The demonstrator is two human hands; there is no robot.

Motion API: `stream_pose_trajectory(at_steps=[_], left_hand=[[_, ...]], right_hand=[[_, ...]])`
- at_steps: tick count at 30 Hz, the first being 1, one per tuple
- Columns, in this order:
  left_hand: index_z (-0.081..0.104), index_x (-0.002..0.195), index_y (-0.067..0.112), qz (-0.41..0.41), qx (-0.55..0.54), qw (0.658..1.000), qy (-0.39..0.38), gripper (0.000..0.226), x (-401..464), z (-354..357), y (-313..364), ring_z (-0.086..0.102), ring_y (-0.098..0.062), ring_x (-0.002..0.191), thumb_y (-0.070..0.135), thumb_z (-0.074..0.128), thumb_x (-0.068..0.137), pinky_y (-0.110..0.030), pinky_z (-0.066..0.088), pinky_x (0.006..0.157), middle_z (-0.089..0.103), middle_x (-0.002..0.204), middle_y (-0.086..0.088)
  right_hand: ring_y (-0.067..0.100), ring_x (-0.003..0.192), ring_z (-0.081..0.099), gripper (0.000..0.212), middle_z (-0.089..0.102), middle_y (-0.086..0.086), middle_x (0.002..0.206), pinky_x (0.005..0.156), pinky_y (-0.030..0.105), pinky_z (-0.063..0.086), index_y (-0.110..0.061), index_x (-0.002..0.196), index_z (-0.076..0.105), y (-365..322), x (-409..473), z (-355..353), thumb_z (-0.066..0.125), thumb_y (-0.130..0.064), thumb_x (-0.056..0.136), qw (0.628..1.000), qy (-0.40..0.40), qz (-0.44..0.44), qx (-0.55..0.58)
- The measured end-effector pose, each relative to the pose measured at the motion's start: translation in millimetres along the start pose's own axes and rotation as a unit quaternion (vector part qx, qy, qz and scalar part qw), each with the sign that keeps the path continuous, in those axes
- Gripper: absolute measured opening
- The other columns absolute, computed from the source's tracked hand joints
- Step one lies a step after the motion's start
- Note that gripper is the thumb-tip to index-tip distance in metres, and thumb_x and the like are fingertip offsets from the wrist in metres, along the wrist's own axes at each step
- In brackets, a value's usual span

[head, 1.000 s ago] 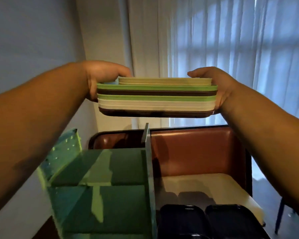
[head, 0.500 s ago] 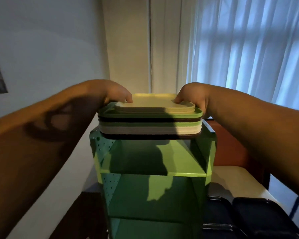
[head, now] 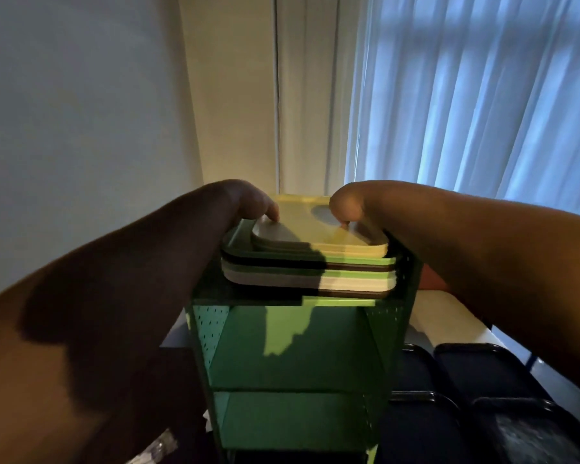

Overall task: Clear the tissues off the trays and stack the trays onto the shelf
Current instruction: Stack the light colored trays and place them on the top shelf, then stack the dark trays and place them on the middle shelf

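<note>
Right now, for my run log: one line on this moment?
stack of trays on green shelf top | left hand, right hand gripping its ends

Open shelf bays (head: 292, 349) beneath tray stack (head: 315, 269)

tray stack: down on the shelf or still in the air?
Down, apparently. The tray stack sits flat on the green shelf's top level with no visible gap. Left hand and right hand rest on it.

One head-worn camera looks forward and slightly down, close over the green shelf (head: 295, 346). Curtains (head: 482, 95) fill the far side (wide-angle view).
</note>
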State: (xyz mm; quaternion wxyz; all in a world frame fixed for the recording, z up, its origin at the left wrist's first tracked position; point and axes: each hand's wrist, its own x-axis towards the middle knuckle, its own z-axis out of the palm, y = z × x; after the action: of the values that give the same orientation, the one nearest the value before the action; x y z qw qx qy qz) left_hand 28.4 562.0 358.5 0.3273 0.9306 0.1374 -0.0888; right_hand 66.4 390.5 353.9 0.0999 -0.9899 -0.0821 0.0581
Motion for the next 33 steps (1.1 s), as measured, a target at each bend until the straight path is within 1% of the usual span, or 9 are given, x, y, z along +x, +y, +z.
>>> stream_pose_trajectory(at_steps=[3,7,11,15,19,22,26,30,33], left_hand=[[0.051,0.137,0.006,-0.037,-0.026,0.999,-0.024,0.058,7.5,7.3,-6.1,0.054,-0.043,0.125,0.028,0.073,0.089,-0.051,0.047,0.105,0.054,0.138,-0.024],[0.050,0.137,0.007,-0.039,-0.041,0.998,-0.023,0.061,8.4,7.2,-1.6,0.055,-0.043,0.123,0.028,0.076,0.086,-0.053,0.046,0.107,0.054,0.135,-0.024],[0.052,0.134,0.006,-0.040,-0.005,0.999,0.003,0.058,4.3,7.8,12.7,0.056,-0.041,0.122,0.022,0.077,0.085,-0.050,0.049,0.104,0.054,0.138,-0.024],[0.050,0.140,0.006,0.125,0.030,0.979,0.159,0.064,-10.3,10.0,60.8,0.061,-0.030,0.112,0.011,0.079,0.083,-0.043,0.053,0.099,0.060,0.134,-0.017],[0.044,0.149,0.016,0.248,-0.018,0.957,0.148,0.073,-22.3,31.4,120.1,0.070,-0.026,0.095,0.007,0.075,0.083,-0.045,0.060,0.091,0.064,0.125,-0.012],[0.043,0.150,0.015,0.298,0.024,0.945,0.129,0.071,-31.1,63.8,166.1,0.072,-0.023,0.092,0.006,0.069,0.085,-0.046,0.062,0.086,0.069,0.114,-0.010],[0.049,0.146,0.006,0.314,0.087,0.935,0.140,0.057,-41.4,115.3,226.8,0.068,-0.028,0.110,0.012,0.065,0.092,-0.034,0.055,0.090,0.069,0.125,-0.013],[0.062,0.130,0.001,0.286,0.093,0.942,0.147,0.040,-22.5,191.2,272.8,0.067,-0.029,0.112,0.017,0.063,0.093,-0.035,0.052,0.094,0.070,0.121,-0.015],[0.068,0.116,0.002,0.252,0.090,0.956,0.117,0.028,6.0,271.6,287.7,0.067,-0.032,0.109,0.017,0.058,0.094,-0.032,0.048,0.079,0.070,0.114,-0.017]], right_hand=[[0.026,0.096,0.050,0.034,0.054,0.009,0.099,0.085,0.038,0.040,-0.004,0.135,0.059,-2.2,-1.6,10.2,0.050,-0.015,0.104,1.000,-0.022,-0.006,-0.021],[0.029,0.100,0.054,0.015,0.050,0.016,0.118,0.094,0.039,0.039,-0.003,0.111,0.057,-10.0,-6.1,13.0,0.044,-0.009,0.106,0.994,-0.081,-0.009,-0.071],[0.025,0.089,0.056,0.017,0.059,0.008,0.094,0.086,0.040,0.042,-0.012,0.099,0.058,-8.7,-11.1,-0.2,0.066,-0.025,0.091,0.972,0.078,-0.056,-0.214],[0.020,0.075,0.055,0.026,0.058,0.005,0.080,0.077,0.032,0.044,-0.006,0.085,0.064,11.7,-21.0,-34.9,0.058,-0.026,0.102,0.973,0.124,-0.138,-0.135],[0.022,0.107,0.065,0.031,0.070,0.010,0.122,0.089,0.031,0.049,-0.007,0.121,0.074,82.6,-27.2,-59.2,0.054,-0.025,0.105,0.964,0.185,-0.174,0.071],[0.005,0.063,0.055,0.031,0.066,0.005,0.096,0.060,0.022,0.041,-0.003,0.124,0.072,142.4,-23.2,-56.0,0.060,-0.019,0.100,0.940,0.196,-0.149,0.236],[0.010,0.090,0.064,0.035,0.073,0.001,0.122,0.073,0.019,0.045,-0.019,0.133,0.069,213.8,-13.9,-52.4,0.058,-0.023,0.100,0.920,0.233,-0.134,0.285],[0.012,0.103,0.062,0.033,0.071,-0.001,0.116,0.076,0.019,0.043,-0.016,0.130,0.071,286.0,-16.3,-35.8,0.054,-0.014,0.102,0.922,0.231,-0.117,0.289],[0.015,0.104,0.067,0.029,0.075,0.002,0.117,0.076,0.015,0.047,-0.016,0.124,0.073,348.8,-9.7,1.8,0.052,-0.015,0.104,0.931,0.193,-0.075,0.300]])
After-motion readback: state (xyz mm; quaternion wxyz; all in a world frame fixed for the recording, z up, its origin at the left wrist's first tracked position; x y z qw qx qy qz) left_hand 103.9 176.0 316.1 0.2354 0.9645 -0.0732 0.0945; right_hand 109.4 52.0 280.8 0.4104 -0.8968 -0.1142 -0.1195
